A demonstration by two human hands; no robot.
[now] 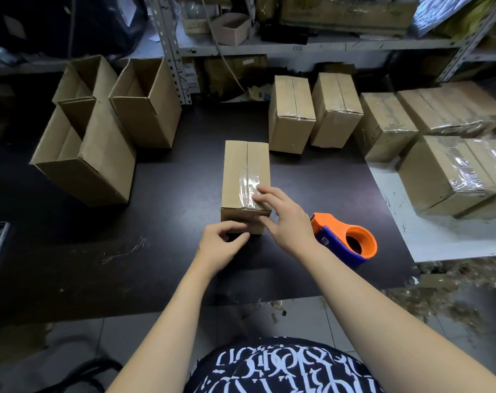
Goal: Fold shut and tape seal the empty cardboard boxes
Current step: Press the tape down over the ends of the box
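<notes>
A closed cardboard box [245,163] stands in the middle of the dark table [167,251], its top flaps folded shut. Clear tape [249,185] covers the near half of the top seam and wraps over the front edge. My right hand [283,214] lies with spread fingers on the tape at the box's near top corner. My left hand [222,242] touches the lower front face of the box, its fingers curled. An orange and blue tape dispenser [344,239] rests on the table just right of my right hand, and neither hand holds it.
Three open empty boxes [99,148] stand at the left. Several taped boxes [334,112] line the back and right, some on a white board [439,236]. Metal shelving [298,46] rises behind. Tape scraps litter the floor at the right.
</notes>
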